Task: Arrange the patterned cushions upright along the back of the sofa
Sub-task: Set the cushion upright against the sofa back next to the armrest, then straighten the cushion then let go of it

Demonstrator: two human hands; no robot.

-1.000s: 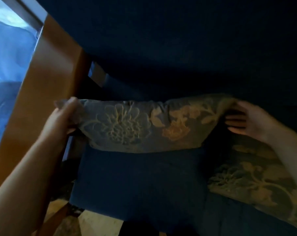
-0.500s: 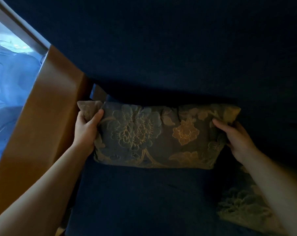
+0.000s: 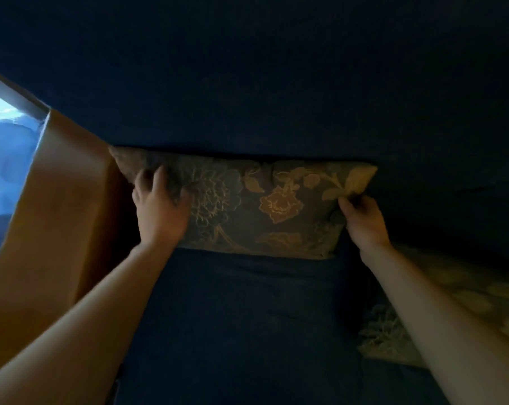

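A grey cushion with gold and blue flowers (image 3: 265,206) stands upright against the dark blue sofa back (image 3: 276,83), its left corner touching the wooden armrest. My left hand (image 3: 159,209) grips the cushion's upper left part, fingers curled into the fabric. My right hand (image 3: 362,217) pinches its right edge just below the top right corner. A second patterned cushion (image 3: 451,305) lies flat on the seat at the right, partly hidden under my right forearm.
The wooden armrest (image 3: 57,229) bounds the seat on the left, with a bright window (image 3: 2,147) beyond it. The blue seat cushion (image 3: 247,331) stretches in front of the standing cushion.
The cushion has gone from held in the air to standing against the sofa back. Both hands have shifted their grip on its upper corners, and the view has moved closer.
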